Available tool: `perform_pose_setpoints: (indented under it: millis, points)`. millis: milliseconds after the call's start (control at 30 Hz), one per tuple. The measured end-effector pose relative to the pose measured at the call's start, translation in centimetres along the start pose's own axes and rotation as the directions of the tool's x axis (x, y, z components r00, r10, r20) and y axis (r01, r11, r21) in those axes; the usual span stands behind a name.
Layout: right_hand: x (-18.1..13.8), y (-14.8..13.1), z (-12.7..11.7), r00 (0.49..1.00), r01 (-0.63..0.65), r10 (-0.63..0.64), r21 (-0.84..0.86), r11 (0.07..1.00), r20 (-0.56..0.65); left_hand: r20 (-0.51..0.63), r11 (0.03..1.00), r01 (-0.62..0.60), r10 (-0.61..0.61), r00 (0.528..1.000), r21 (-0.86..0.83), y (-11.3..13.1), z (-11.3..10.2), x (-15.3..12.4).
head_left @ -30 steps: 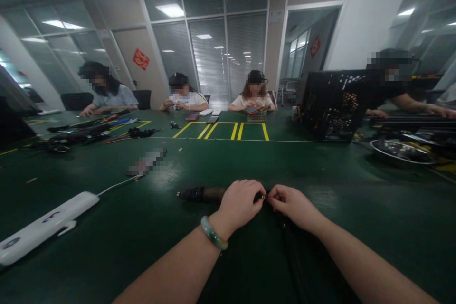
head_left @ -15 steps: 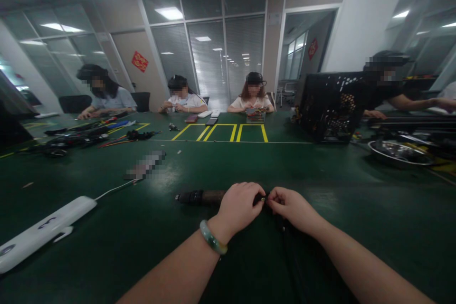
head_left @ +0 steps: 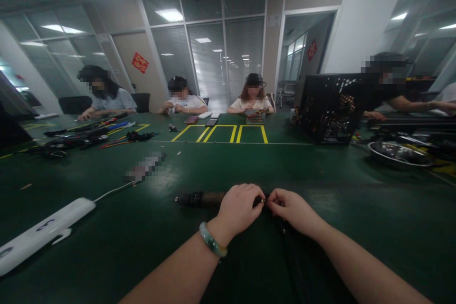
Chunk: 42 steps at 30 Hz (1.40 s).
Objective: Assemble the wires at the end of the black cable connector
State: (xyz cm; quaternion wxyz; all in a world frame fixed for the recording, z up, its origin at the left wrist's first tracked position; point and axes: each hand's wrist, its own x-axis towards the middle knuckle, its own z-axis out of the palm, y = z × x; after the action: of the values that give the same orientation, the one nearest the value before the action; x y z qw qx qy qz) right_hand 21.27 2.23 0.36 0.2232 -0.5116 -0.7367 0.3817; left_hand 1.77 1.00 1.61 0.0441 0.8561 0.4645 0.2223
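Observation:
A dark electric screwdriver lies across the green table, its bit end pointing left. My left hand is wrapped round its rear part, palm down, with a pale green bangle at the wrist. At the rear end a small shiny metal part shows between the fingertips of both hands. My right hand pinches there, close against the left; what its fingers hold looks like the end of a dark cable but is mostly covered. A black cable runs from beneath the right hand toward the front edge.
A white handled device lies at the left, its cord reaching a blurred item. Bundled cables lie beyond. A black computer case and a metal bowl stand at the right. Several people sit around the table.
Both hands stay almost in place at the screwdriver's rear end, with only slight finger movement. The metal part between the fingertips sits marginally lower in view.

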Motion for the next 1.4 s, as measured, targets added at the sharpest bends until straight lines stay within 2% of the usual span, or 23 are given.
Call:
perform_pose_setpoints:
  millis: [333,1400]
  points:
    - [0.6,1.5,0.6,0.999,0.047,-0.047,0.013,0.999,-0.013,-0.014,1.0,-0.015,0.015,1.0,-0.011,-0.3,0.4,0.0]
    - [0.4,0.9,0.5,0.999,0.037,-0.037,0.002,0.999,-0.025,0.015,0.999,-0.024,0.024,1.0,0.026,0.1,0.0,0.0]
